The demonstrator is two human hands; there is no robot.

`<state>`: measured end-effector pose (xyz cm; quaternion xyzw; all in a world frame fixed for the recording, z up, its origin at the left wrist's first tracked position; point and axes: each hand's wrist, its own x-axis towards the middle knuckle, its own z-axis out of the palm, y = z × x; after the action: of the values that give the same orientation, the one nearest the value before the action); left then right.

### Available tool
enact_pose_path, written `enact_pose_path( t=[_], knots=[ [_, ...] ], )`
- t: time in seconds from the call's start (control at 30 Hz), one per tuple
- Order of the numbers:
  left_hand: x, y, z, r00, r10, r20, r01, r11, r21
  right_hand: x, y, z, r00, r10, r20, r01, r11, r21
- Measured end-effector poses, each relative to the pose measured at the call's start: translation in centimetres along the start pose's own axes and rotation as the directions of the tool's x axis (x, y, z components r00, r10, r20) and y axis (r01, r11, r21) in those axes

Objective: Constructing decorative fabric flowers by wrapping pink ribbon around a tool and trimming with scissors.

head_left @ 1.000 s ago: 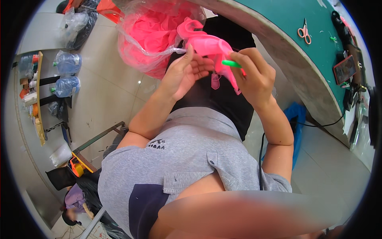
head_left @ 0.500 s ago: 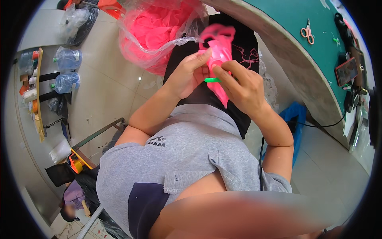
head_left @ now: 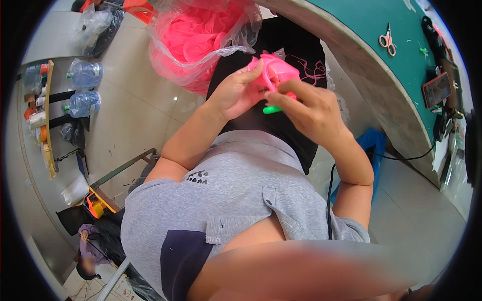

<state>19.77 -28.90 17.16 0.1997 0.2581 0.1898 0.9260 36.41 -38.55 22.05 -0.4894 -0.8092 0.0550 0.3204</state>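
My left hand point(head_left: 240, 94) grips a piece of pink fabric point(head_left: 277, 70) from the left, thumb on top of it. My right hand point(head_left: 310, 111) pinches the same pink fabric from the right and also holds a small green tool point(head_left: 271, 109) that sticks out below the fingers. Both hands meet above my lap, over black trousers point(head_left: 286, 130). Loose pink thread point(head_left: 307, 69) lies on the trousers just beyond the hands.
A clear plastic bag full of pink fabric point(head_left: 201, 35) sits ahead on the left. A green-topped table point(head_left: 381, 75) curves along the right with pink-handled scissors point(head_left: 387, 40) and a phone point(head_left: 436, 89). Water bottles point(head_left: 83, 88) stand at the left. A black cable point(head_left: 401, 158) hangs from the table.
The pink fabric, held spread out a second ago, is now bunched small between both hands. The hands have drawn closer together and the green tool has dropped below the fingers.
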Motion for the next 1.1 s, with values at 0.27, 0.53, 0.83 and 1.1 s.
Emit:
enact_pose_path(
  t=[0.27, 0.53, 0.83, 1.1],
  knots=[
    [-1.0, 0.6, -0.3, 0.987, 0.089, 0.132, -0.09, 0.996, -0.005, 0.3, 0.6, -0.9, 0.941, 0.314, -0.129, -0.238, 0.881, 0.408],
    [-1.4, -0.5, 0.2, 0.974, 0.125, 0.189, -0.118, 0.992, -0.045, 1.0, 0.2, 1.2, 0.966, 0.187, -0.177, -0.165, 0.977, 0.136],
    [-1.6, -0.6, 1.5, 0.978, 0.207, -0.007, -0.201, 0.957, 0.211, 0.9, 0.3, 1.2, 0.846, 0.534, 0.014, -0.425, 0.657, 0.622],
    [-1.3, -1.4, 2.4, 0.905, 0.416, -0.087, -0.359, 0.858, 0.368, 0.8, 1.0, 1.6, 0.818, 0.554, 0.151, -0.493, 0.544, 0.679]
  ],
)
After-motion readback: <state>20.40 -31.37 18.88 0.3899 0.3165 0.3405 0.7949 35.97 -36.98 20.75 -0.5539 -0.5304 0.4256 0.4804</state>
